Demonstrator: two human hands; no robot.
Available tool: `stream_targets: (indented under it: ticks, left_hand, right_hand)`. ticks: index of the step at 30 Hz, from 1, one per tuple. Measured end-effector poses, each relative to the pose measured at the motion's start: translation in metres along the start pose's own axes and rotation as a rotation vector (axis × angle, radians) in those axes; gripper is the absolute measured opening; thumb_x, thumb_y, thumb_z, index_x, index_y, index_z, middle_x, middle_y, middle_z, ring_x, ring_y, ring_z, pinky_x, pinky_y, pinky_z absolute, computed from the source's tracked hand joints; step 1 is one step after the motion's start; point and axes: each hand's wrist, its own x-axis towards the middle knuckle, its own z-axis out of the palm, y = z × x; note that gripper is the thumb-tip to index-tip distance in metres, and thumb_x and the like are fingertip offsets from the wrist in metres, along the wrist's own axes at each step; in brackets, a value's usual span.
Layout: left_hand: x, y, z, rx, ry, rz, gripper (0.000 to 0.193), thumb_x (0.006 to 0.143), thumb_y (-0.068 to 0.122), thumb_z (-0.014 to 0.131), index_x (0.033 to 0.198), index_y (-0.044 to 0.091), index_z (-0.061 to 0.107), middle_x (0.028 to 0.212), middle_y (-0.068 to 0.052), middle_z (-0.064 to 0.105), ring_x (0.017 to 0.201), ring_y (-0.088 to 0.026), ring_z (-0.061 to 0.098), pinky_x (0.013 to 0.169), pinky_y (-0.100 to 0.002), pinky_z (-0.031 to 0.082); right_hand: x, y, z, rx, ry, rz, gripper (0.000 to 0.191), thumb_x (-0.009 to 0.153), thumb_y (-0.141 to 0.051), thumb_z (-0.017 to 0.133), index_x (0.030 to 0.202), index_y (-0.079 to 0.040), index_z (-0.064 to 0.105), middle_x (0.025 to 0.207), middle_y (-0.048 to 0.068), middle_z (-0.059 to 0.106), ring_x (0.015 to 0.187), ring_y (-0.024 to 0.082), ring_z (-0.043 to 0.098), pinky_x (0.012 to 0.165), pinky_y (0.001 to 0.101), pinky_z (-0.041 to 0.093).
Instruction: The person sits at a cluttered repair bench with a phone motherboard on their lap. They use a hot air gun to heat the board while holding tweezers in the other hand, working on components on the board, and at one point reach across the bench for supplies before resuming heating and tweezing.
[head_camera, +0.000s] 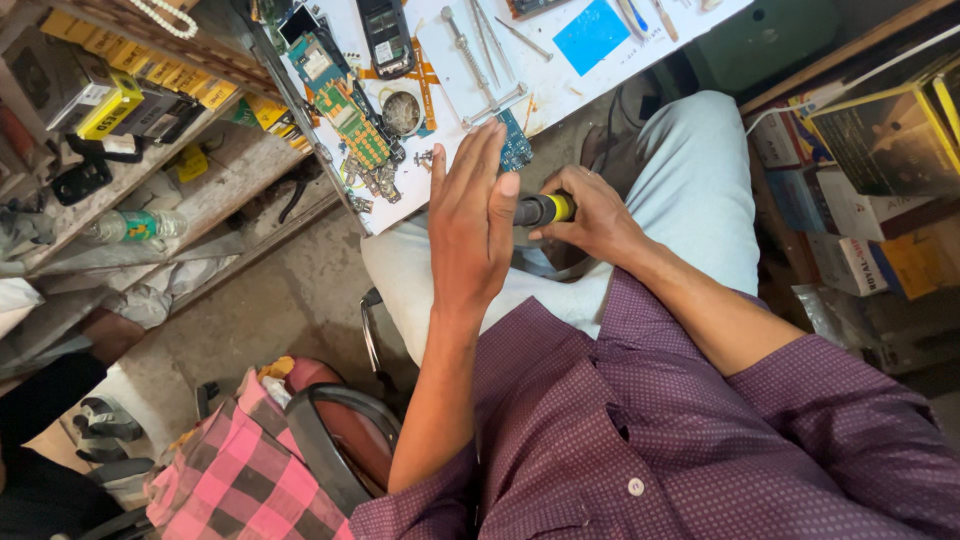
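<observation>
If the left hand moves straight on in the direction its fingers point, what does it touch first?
Probably the small blue circuit board at the white table's edge, just beyond the left hand fingertips; depth is unclear.

The left hand (470, 225) hides the tip of the black-and-yellow tool (543, 209) and part of the circuit board (516, 145).

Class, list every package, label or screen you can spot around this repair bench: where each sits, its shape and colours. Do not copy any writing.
Yellow label strip: along the left shelf edge, small yellow tags in a row.
Yellow-and-black box: far right, tilted, dark face with yellow borders.
White carton: right, below that box, white with red and blue print.
Phone: on the white bench top, dark oblong with a pale sticker.
Blue sheet: on the bench, plain blue rectangle.
</observation>
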Motion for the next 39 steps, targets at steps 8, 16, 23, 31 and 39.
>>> stream_targets:
  ticks: [8,16,23,31,39]
  left_hand:
    - [-0.001,0.000,0.000,-0.088,0.059,0.011,0.037,0.114,0.023,0.046,0.138,-0.001,0.060,0.139,-0.017,0.066,0.137,-0.032,0.061,0.129,-0.049,0.032]
    - [-0.001,0.000,0.002,-0.245,0.201,-0.060,0.020,0.108,0.011,0.061,0.125,0.003,0.069,0.128,-0.012,0.072,0.125,-0.025,0.071,0.115,-0.040,0.052]
    - [0.000,-0.005,-0.001,-0.057,0.119,0.020,0.028,0.110,0.015,0.056,0.134,0.003,0.065,0.135,-0.013,0.069,0.136,-0.029,0.062,0.126,-0.047,0.035]
    - [-0.002,-0.006,-0.007,-0.066,0.090,0.013,0.037,0.113,0.022,0.050,0.141,0.001,0.059,0.145,-0.015,0.063,0.144,-0.032,0.055,0.130,-0.049,0.028]
    - [0.023,-0.017,-0.013,-0.042,0.087,0.061,0.038,0.110,0.025,0.055,0.138,0.001,0.061,0.139,-0.018,0.066,0.135,-0.033,0.061,0.127,-0.050,0.031]
  right_hand:
    - [0.002,-0.002,-0.002,0.041,-0.037,0.027,0.049,0.073,-0.021,0.093,0.106,-0.003,0.061,0.095,0.010,0.060,0.090,0.029,0.061,0.078,0.0386,0.048]
    - [0.001,-0.002,-0.002,0.126,-0.061,0.108,0.044,0.080,-0.018,0.089,0.113,-0.004,0.065,0.098,0.008,0.066,0.085,0.022,0.064,0.074,0.0345,0.049]
    - [0.002,-0.007,-0.003,0.146,-0.108,0.052,0.047,0.080,-0.012,0.084,0.123,-0.006,0.066,0.103,0.008,0.067,0.088,0.022,0.065,0.070,0.0336,0.050]
    - [0.003,-0.007,-0.001,0.099,-0.110,-0.005,0.047,0.082,-0.006,0.081,0.125,-0.006,0.064,0.105,0.011,0.067,0.090,0.028,0.065,0.072,0.0361,0.051]
    - [0.003,0.003,0.001,0.069,-0.088,-0.013,0.046,0.080,-0.011,0.083,0.121,-0.005,0.063,0.102,0.012,0.066,0.090,0.028,0.065,0.075,0.0376,0.050]
